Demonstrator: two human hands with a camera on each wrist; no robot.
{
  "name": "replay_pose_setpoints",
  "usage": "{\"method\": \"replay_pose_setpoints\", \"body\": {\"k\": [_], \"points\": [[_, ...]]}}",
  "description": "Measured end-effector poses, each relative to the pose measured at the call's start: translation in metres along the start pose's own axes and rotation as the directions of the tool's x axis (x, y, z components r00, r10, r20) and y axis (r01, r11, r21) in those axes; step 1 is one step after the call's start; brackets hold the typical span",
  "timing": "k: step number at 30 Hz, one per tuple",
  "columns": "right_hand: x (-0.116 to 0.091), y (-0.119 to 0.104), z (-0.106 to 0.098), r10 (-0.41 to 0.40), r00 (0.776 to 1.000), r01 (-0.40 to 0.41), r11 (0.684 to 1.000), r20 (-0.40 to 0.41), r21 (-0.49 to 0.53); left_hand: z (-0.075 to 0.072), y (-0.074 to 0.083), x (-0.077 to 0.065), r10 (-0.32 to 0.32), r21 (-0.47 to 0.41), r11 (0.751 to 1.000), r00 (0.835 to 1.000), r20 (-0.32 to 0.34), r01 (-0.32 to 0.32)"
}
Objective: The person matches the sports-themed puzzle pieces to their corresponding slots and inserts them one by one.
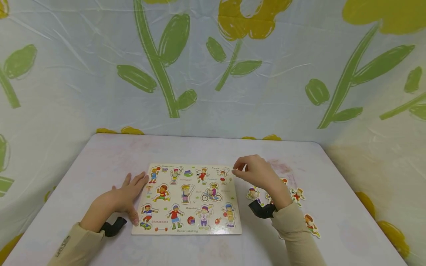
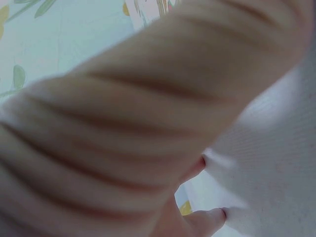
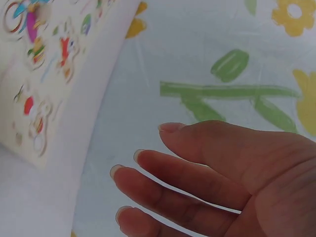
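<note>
A flat wooden puzzle board (image 1: 175,194) printed with children playing sports lies in the middle of the table. My left hand (image 1: 116,199) rests at its left side with spread fingers, fingertips and thumb at the board's edge. In the left wrist view a sleeve (image 2: 133,108) hides most of that hand; a couple of fingertips (image 2: 212,219) show. My right hand (image 1: 256,171) hovers beside the board's upper right corner, near the tennis figure (image 1: 223,177). Its fingers bend loosely, and the right wrist view shows nothing between thumb and fingers (image 3: 168,173).
Several loose sports-figure pieces lie right of the board, partly hidden by the right forearm, including a football player (image 1: 297,195) and a runner (image 1: 311,224). A pale cloth covers the table (image 1: 186,147). Flower-printed sheeting (image 1: 266,99) hangs behind and at both sides.
</note>
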State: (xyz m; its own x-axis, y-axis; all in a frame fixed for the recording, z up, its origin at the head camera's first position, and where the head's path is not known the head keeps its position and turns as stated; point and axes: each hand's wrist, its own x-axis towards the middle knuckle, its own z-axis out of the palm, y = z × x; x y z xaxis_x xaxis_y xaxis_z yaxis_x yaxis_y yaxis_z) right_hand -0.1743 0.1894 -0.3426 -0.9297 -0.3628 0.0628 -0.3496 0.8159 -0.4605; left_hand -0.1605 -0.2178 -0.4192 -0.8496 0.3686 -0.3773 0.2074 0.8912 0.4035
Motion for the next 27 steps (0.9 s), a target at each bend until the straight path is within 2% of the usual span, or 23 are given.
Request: {"method": "replay_pose_setpoints", "body": {"k": [9, 17, 20, 27], "points": [[-0.019, 0.035, -0.006, 0.042, 0.999, -0.042, 0.999, 0.01, 0.008, 0.0, 0.002, -0.001, -0.003, 0.007, 1.0, 1.0, -0.002, 0.003], [-0.028, 0.056, 0.001, 0.036, 0.999, -0.036, 0.999, 0.039, 0.005, 0.0, 0.002, -0.002, 0.013, 0.008, 1.0, 1.0, -0.007, -0.013], [-0.029, 0.062, 0.005, 0.064, 0.994, -0.065, 0.998, 0.087, 0.01, 0.0, 0.002, -0.002, 0.013, 0.005, 1.0, 1.0, -0.006, -0.013], [-0.033, 0.068, 0.016, 0.166, 0.963, -0.174, 0.985, 0.213, 0.016, -0.001, 0.002, -0.002, 0.021, 0.009, 1.0, 1.0, -0.012, -0.021]]}}
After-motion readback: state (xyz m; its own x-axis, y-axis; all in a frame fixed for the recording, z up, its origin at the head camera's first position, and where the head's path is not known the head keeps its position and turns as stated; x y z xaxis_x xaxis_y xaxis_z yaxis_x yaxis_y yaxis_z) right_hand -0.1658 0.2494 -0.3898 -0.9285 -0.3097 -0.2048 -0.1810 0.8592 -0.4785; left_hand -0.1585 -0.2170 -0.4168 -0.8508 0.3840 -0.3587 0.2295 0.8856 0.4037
